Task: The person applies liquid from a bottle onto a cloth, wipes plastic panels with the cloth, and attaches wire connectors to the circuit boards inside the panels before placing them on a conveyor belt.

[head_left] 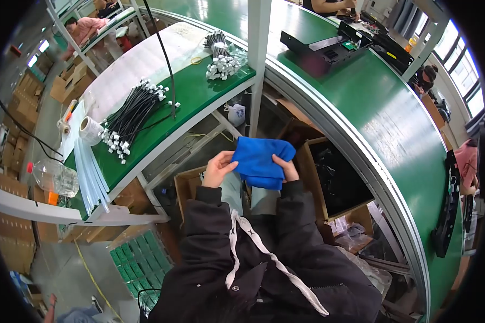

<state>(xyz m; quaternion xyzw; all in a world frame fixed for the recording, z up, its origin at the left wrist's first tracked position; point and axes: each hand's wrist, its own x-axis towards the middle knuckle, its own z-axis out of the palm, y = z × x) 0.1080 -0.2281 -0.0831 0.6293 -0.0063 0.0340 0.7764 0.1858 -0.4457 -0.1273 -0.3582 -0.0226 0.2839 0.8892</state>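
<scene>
A folded blue cloth (261, 159) is held up in front of my body, above my lap. My left hand (217, 169) pinches its left edge between thumb and fingers. On the right side, my right hand (286, 168) grips the cloth with the thumb on top; the other fingers are partly hidden behind it. The fabric hangs in a few layers, with its lower edge drooping between my hands.
On the green bench at left lie black cable bundles (137, 113), a tape roll (90, 130), pale strips (89, 172) and a plastic bottle (54, 177). A curved green conveyor (361, 97) carries black housings (328, 51). An open cardboard box (312, 177) stands beneath. Other people work farther off.
</scene>
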